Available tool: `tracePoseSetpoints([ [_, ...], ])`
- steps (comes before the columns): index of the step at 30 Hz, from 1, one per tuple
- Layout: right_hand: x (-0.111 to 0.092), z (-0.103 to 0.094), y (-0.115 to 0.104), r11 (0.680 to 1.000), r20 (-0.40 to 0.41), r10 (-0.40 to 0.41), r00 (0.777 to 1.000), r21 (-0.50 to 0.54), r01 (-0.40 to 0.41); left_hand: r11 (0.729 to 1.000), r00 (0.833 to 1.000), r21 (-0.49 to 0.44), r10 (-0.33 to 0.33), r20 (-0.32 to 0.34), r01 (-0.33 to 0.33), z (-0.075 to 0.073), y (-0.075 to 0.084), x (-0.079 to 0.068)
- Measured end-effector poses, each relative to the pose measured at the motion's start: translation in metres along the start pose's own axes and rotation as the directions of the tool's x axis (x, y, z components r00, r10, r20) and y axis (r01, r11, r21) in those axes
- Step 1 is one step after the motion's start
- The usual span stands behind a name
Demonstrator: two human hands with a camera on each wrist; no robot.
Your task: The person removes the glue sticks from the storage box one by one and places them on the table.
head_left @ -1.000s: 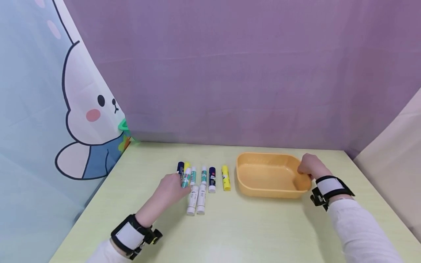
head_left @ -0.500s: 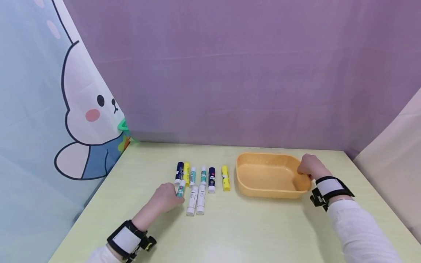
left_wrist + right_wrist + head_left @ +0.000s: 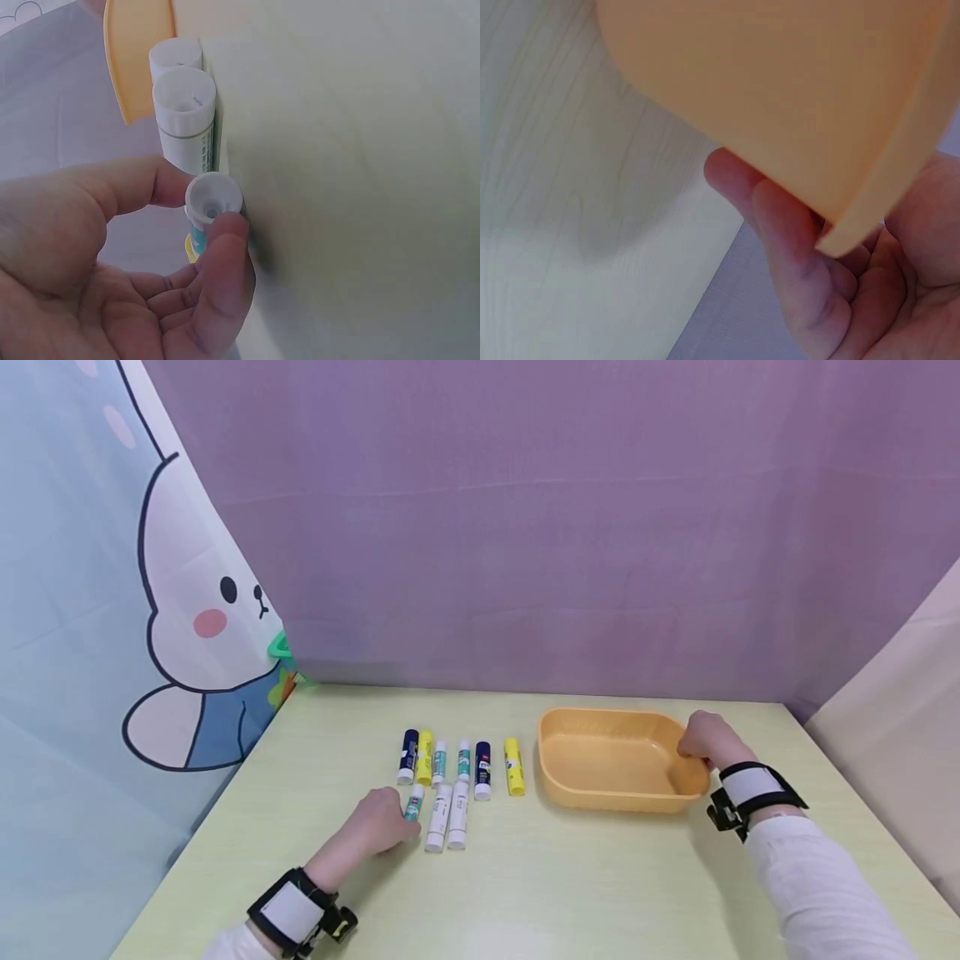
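Observation:
My left hand pinches a small glue stick with a white cap and teal label between thumb and finger; in the left wrist view its round white end faces the camera. Just right of it lie two larger white glue sticks side by side. Behind them a row holds navy glue sticks, yellow ones and teal-labelled ones. My right hand grips the right end of an orange plastic tray, fingers under its rim in the right wrist view.
The pale wooden table ends at a purple curtain at the back. On the left hangs a light blue cloth with a cartoon figure, and on the right a cream cloth.
My left hand has drawn the teal-labelled glue stick toward me and slightly left, away from the back row, and lowered it beside the white ones. The right hand and tray have stayed put.

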State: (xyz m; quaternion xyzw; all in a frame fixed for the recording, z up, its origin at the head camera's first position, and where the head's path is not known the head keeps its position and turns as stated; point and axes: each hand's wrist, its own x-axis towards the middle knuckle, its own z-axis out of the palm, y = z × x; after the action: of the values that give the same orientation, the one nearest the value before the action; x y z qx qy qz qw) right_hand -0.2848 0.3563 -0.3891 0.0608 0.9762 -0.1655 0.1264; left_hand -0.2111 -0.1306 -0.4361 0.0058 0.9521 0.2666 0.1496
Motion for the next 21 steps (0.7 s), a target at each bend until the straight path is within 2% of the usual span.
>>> tracePoseSetpoints([
  [21, -0.003, -0.0018, -0.003, 1.0, 0.009, 0.002, 1.0, -0.021, -0.002, 1.0, 1.0, 0.007, -0.01, 0.023, 0.01, 0.0004, 0.001, -0.0026],
])
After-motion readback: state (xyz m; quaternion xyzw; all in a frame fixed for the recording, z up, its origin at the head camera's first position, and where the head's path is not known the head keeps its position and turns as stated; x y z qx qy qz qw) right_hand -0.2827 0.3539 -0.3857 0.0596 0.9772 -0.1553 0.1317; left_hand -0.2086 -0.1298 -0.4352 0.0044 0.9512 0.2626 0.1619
